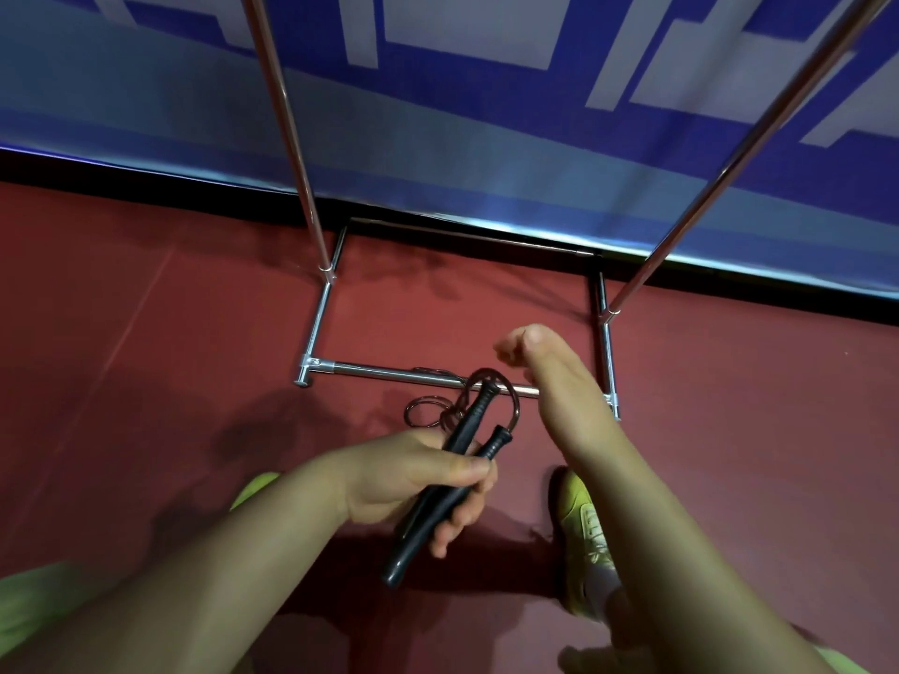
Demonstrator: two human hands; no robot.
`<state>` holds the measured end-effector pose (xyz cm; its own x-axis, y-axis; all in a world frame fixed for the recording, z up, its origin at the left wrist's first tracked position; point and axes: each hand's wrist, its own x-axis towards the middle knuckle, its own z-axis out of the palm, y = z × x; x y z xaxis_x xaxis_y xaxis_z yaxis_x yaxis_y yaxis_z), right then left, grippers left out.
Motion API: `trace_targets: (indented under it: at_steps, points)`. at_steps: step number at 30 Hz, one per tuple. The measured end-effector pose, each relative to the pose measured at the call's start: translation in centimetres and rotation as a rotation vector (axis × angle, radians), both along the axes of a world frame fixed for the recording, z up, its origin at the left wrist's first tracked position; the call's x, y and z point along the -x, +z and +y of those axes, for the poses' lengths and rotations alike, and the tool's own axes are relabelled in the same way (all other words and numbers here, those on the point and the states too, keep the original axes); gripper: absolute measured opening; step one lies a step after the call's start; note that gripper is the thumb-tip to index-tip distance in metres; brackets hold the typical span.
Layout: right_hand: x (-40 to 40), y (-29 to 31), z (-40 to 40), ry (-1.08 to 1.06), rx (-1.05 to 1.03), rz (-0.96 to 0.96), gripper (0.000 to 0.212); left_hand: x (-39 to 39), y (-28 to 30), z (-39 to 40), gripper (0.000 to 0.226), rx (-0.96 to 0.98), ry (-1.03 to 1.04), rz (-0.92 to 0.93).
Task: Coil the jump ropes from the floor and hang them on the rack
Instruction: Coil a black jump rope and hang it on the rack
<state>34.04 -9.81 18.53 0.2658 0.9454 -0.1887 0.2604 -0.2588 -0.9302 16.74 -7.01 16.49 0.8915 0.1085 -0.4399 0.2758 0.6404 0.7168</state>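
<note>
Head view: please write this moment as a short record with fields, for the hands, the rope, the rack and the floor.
left hand: left hand grips both black handles together
right hand: right hand is raised over the rack base, fingers curled; whether it holds the rope is not visible
rope: dark rope loops out from the handle tips; a few loops hang below the hand
rack: metal rack, base frame on the floor, two poles rising
floor: red floor
shoe: yellow-green shoe under the right forearm

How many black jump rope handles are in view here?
2, both gripped side by side in the left hand: the longer-showing handle and the one beside it. Other ropes may lie out of frame.
</note>
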Motion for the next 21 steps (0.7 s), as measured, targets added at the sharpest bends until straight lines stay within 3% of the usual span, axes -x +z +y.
trace_targets:
  at_steps: [3,8,10,14,18,21]
  points:
    - [0.0,-0.2,-0.3,0.248,-0.047,0.029,0.04,0.7,0.0,0.7,0.026,0.09,0.062,-0.032]
    - [0.0,-1.3,-0.6,0.422,-0.012,-0.043,0.064,1.1,0.1,1.3,0.03,0.102,0.081,0.008]
    - [-0.1,-1.4,-0.5,0.434,0.003,-0.08,0.068,1.1,-0.1,1.4,0.029,0.101,0.076,0.011]
    - [0.1,-0.9,-0.6,0.395,0.032,-0.139,0.056,1.3,0.2,1.8,0.027,0.081,0.05,0.035]
    - [0.8,-1.3,-0.5,0.302,0.142,-0.27,0.055,0.7,0.3,1.7,0.016,-0.119,0.032,0.175]
    - [0.9,-1.7,-0.4,0.248,0.198,-0.197,0.067,0.6,0.1,1.6,0.017,-0.144,0.078,0.202]
